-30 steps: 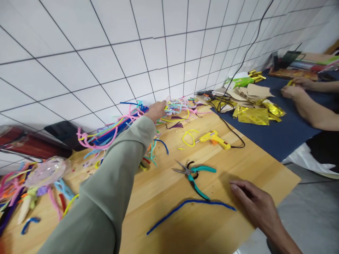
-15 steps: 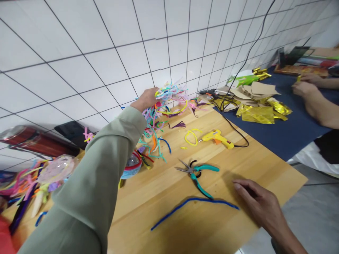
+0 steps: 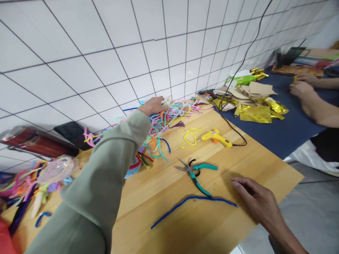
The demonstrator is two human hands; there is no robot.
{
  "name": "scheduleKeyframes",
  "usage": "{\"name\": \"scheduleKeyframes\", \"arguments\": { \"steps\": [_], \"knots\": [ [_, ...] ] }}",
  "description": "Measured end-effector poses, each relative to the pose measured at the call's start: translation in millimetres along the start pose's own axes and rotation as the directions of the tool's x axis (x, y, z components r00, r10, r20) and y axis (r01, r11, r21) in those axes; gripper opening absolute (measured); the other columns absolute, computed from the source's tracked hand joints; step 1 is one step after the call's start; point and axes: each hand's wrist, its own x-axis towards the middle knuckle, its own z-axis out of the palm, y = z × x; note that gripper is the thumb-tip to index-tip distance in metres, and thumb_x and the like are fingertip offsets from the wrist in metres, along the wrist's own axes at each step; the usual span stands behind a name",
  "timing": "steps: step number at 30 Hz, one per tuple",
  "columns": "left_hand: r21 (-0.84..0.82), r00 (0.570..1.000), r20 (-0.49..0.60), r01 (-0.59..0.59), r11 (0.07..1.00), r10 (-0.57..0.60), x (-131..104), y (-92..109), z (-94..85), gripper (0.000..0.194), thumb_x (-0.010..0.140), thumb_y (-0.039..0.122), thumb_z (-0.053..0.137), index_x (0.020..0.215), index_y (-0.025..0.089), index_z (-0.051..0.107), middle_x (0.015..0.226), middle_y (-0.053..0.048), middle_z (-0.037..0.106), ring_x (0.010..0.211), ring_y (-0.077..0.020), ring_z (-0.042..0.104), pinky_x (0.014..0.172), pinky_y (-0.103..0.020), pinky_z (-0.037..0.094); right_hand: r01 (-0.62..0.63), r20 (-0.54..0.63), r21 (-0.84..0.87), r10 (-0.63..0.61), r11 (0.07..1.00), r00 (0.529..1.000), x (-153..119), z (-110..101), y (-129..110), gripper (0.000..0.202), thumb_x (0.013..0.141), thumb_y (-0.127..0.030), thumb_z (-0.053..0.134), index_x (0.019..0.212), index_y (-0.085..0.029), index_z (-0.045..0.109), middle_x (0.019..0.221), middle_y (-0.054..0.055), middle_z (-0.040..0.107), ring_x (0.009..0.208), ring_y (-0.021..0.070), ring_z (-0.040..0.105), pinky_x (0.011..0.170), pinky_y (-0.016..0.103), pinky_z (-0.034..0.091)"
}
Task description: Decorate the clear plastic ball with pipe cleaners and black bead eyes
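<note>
My left hand (image 3: pixel 154 106) reaches to the back of the table and rests on the heap of coloured pipe cleaners (image 3: pixel 174 112) by the wall, its fingers apart. At the front right, my right hand (image 3: pixel 255 199) lies on the table edge with its fingers curled; nothing shows in it. Left of it are open pliers (image 3: pixel 195 173) with teal handles. A long blue pipe cleaner (image 3: pixel 185 201) lies bent in front of them. Behind the pliers sit a yellow glue gun (image 3: pixel 215 137) and a curled yellow pipe cleaner (image 3: pixel 189 137).
A red flask (image 3: pixel 31 141), a clear dome (image 3: pixel 57 169) and more pipe cleaners (image 3: pixel 26 183) are at left. My sleeve partly hides a blue-red bowl (image 3: pixel 134 167). Gold foil (image 3: pixel 255 113) lies at right, near another person's hands (image 3: pixel 304 84). A black cable (image 3: pixel 245 53) hangs down.
My left hand has come down onto the heap, and the lifted bundle of pipe cleaners has dropped back onto the pile. My right hand has stayed in place.
</note>
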Motion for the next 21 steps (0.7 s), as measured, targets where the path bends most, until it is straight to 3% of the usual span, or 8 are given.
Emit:
{"name": "scheduleKeyframes", "arguments": {
  "steps": [3, 5, 7, 11, 14, 16, 18, 21],
  "knots": [
    [0.135, 0.985, -0.161, 0.089, 0.987, -0.066, -12, 21, -0.9, 0.087, 0.088, 0.053, 0.080, 0.157, 0.008, 0.052, 0.153, -0.029, 0.062, 0.140, -0.0466, 0.061, 0.116, -0.051, 0.050, 0.006, -0.003, 0.006, -0.006, 1.000, 1.000, 0, 0, 0, 0.042, 0.089, -0.065, 0.070, 0.085, -0.026, 0.086, 0.085, 0.008, 0.087, 0.074, 0.0300, 0.083, 0.065, 0.037, 0.068],
    [0.166, 0.980, -0.194, 0.076, 0.983, -0.043, -20, 37, -0.3, 0.077, 0.090, 0.047, 0.079, 0.152, 0.008, 0.057, 0.149, -0.030, 0.064, 0.138, -0.0474, 0.062, 0.115, -0.053, 0.051, 0.006, -0.003, 0.015, -0.006, 1.000, 1.000, 0, 0, 0, 0.039, 0.088, -0.061, 0.070, 0.086, -0.026, 0.086, 0.085, 0.008, 0.087, 0.074, 0.0299, 0.083, 0.066, 0.037, 0.068],
    [0.132, 0.995, -0.104, 0.025, 0.991, -0.011, -26, 52, 4.0, 0.057, 0.095, 0.043, 0.072, 0.142, 0.009, 0.068, 0.141, -0.028, 0.070, 0.134, -0.0470, 0.066, 0.112, -0.054, 0.053, 0.006, 0.003, 0.023, -0.006, 1.000, 1.000, 0, 1, 1, 0.037, 0.088, -0.059, 0.070, 0.086, -0.026, 0.087, 0.086, 0.008, 0.087, 0.075, 0.0299, 0.083, 0.067, 0.037, 0.068],
    [0.071, 0.998, 0.067, -0.021, 0.997, 0.016, -36, 70, 28.1, 0.041, 0.095, 0.040, 0.072, 0.127, 0.014, 0.079, 0.133, -0.025, 0.076, 0.131, -0.0468, 0.070, 0.108, -0.053, 0.057, 0.016, 0.020, 0.021, -0.016, 1.000, 1.000, 0, 2, 4, 0.034, 0.089, -0.055, 0.069, 0.089, -0.026, 0.086, 0.088, 0.008, 0.088, 0.074, 0.0287, 0.083, 0.065, 0.036, 0.067],
    [0.029, 0.993, 0.119, -0.006, 1.000, 0.002, -42, 71, 51.5, 0.034, 0.095, 0.032, 0.075, 0.123, 0.013, 0.080, 0.132, -0.026, 0.076, 0.132, -0.0470, 0.069, 0.108, -0.054, 0.057, 0.034, 0.003, 0.026, -0.034, 0.999, 0.999, 1, 5, 7, 0.034, 0.089, -0.054, 0.068, 0.090, -0.025, 0.086, 0.089, 0.008, 0.088, 0.075, 0.0278, 0.083, 0.066, 0.035, 0.067],
    [-0.015, 0.990, 0.143, 0.011, 1.000, -0.009, -44, 67, 62.2, 0.034, 0.098, 0.031, 0.077, 0.128, 0.014, 0.076, 0.136, -0.022, 0.073, 0.131, -0.0406, 0.070, 0.107, -0.053, 0.059, 0.044, -0.004, 0.036, -0.044, 0.998, 0.999, 2, 6, 7, 0.035, 0.089, -0.054, 0.068, 0.089, -0.024, 0.086, 0.088, 0.008, 0.087, 0.075, 0.0274, 0.083, 0.067, 0.034, 0.067],
    [-0.088, 0.986, 0.164, 0.024, 0.996, -0.009, -44, 61, 64.6, 0.039, 0.103, 0.038, 0.074, 0.137, 0.018, 0.069, 0.140, -0.014, 0.069, 0.125, -0.0302, 0.071, 0.103, -0.049, 0.063, 0.049, -0.007, 0.049, -0.048, 0.998, 0.999, 3, 6, 5, 0.035, 0.089, -0.054, 0.067, 0.088, -0.024, 0.086, 0.087, 0.008, 0.087, 0.075, 0.0272, 0.083, 0.067, 0.034, 0.066],
    [-0.267, 0.988, 0.153, 0.013, 0.964, 0.029, -40, 46, 52.3, 0.038, 0.105, 0.041, 0.071, 0.138, 0.021, 0.068, 0.142, -0.012, 0.068, 0.122, -0.0271, 0.070, 0.102, -0.047, 0.064, 0.050, -0.006, 0.077, -0.050, 0.996, 0.999, 4, 6, 3, 0.036, 0.088, -0.054, 0.066, 0.087, -0.024, 0.086, 0.090, 0.009, 0.088, 0.076, 0.0276, 0.083, 0.068, 0.034, 0.067]
  ]
}}
